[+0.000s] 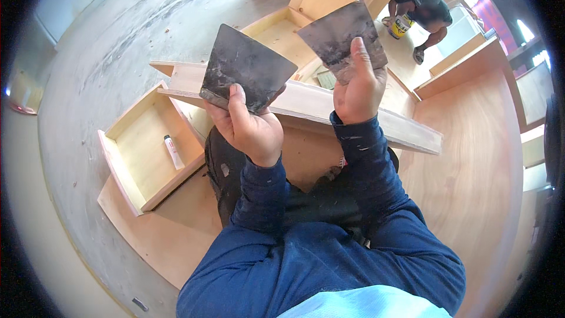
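Note:
My left hand grips a dark, stained metal scraper blade by its lower edge, thumb on its face. My right hand holds a second scraper blade of the same kind, raised a little higher. The two blades stand side by side, apart, above a long pale wooden board that runs across below my hands. Both sleeves are dark blue.
A wooden drawer box lies at the left with a small white tube inside. Plywood panels and cabinet parts cover the right and far side. Another person crouches at the top right beside a yellow can. Grey concrete floor spreads left.

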A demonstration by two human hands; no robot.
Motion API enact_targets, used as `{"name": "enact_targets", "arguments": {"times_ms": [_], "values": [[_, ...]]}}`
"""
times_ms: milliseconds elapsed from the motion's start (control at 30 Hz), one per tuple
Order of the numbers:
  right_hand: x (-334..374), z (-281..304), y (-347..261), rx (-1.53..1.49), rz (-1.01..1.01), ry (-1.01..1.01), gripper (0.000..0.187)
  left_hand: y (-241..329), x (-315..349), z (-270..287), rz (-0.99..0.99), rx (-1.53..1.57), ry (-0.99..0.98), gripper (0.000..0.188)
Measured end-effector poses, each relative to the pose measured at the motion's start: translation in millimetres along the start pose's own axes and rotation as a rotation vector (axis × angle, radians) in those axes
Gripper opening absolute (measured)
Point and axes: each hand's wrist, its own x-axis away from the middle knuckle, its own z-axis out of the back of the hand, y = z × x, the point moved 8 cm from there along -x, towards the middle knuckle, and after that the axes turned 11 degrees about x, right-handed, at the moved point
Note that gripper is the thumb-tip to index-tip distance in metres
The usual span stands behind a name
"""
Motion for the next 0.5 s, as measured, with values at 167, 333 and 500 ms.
{"name": "enact_targets", "arguments": {"times_ms": [167,333,500], "values": [[19.5,-11.2,6.8,-0.063,-0.014,-0.153,0.030,-5.9,9.0,-10.9,-0.035,-0.093,-0.092,0.033],[34.5,-34.4,-23.6,0.192,0.111,-0.437,0.026,-0.5,4.4,-7.3,-0.159,-0.169,-0.137,0.039],[44.7,-56.4,-37.3,0.700,0.541,-0.680,0.027,8.0,1.5,-3.7,-0.237,-0.157,-0.092,0.046]]}}
